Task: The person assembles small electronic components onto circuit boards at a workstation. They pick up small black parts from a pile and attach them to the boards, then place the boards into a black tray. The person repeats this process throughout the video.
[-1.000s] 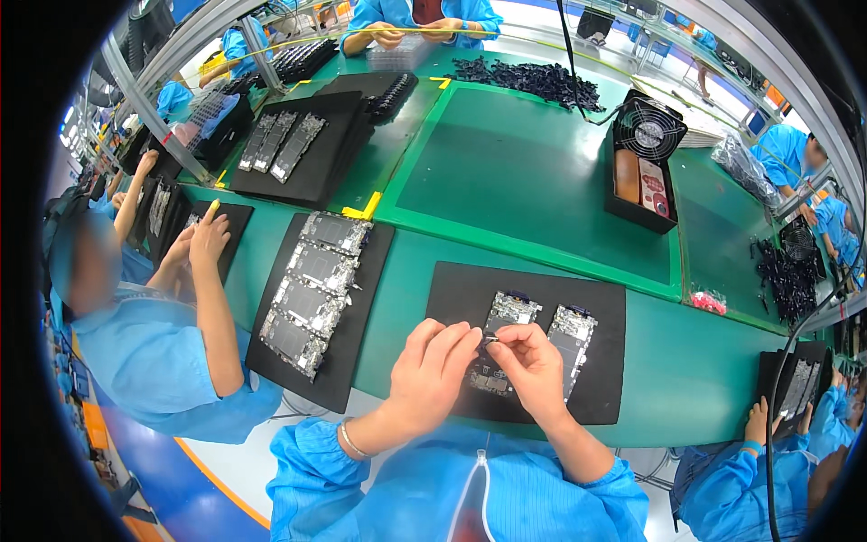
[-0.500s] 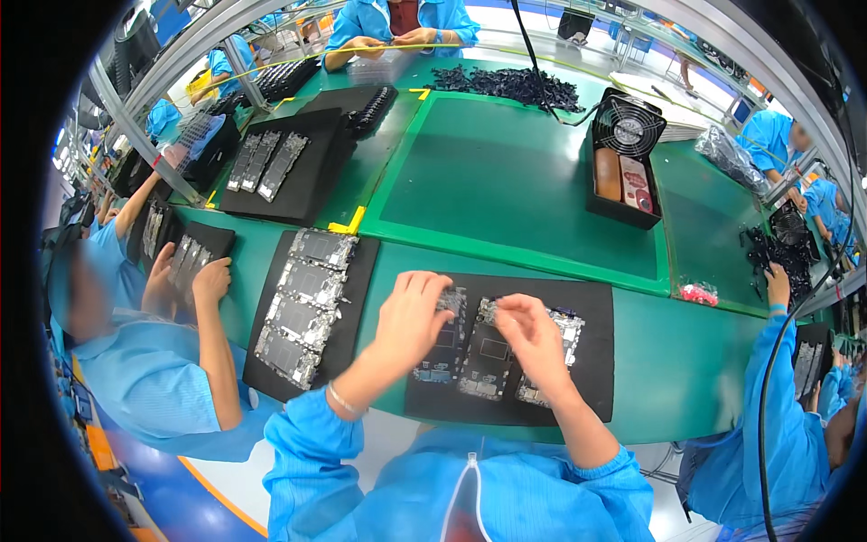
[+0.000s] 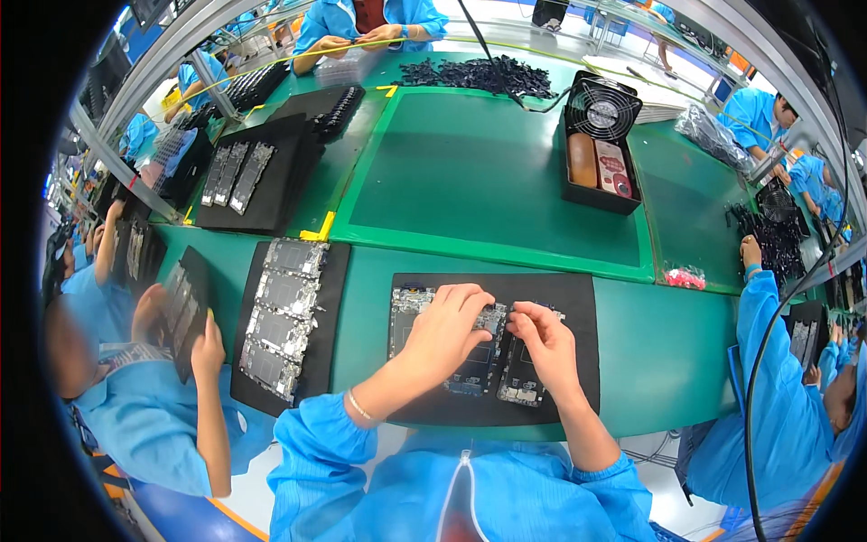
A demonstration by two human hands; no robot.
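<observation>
A black foam mat (image 3: 578, 361) lies before me with several circuit boards on it. My left hand (image 3: 444, 332) hovers over the middle circuit board (image 3: 471, 378), its fingers bent and the thumb apart from them, with nothing visible between. Part of the left circuit board (image 3: 403, 318) shows beside that hand. My right hand (image 3: 549, 348) is at the upper end of the right circuit board (image 3: 518, 387). Its thumb and forefinger come together in a pinch; whatever is between them is too small to make out.
Left of my mat, a second black mat (image 3: 327, 316) carries a row of joined circuit boards (image 3: 283, 305). A black box with a fan (image 3: 603, 135) stands farther back. Co-workers sit on both sides; the left one holds a boarded mat (image 3: 188, 303).
Both hands have shifted rightward over the boards: the left from the left board to the middle one, the right from the middle board to the right one. The left co-worker's mat has tilted up.
</observation>
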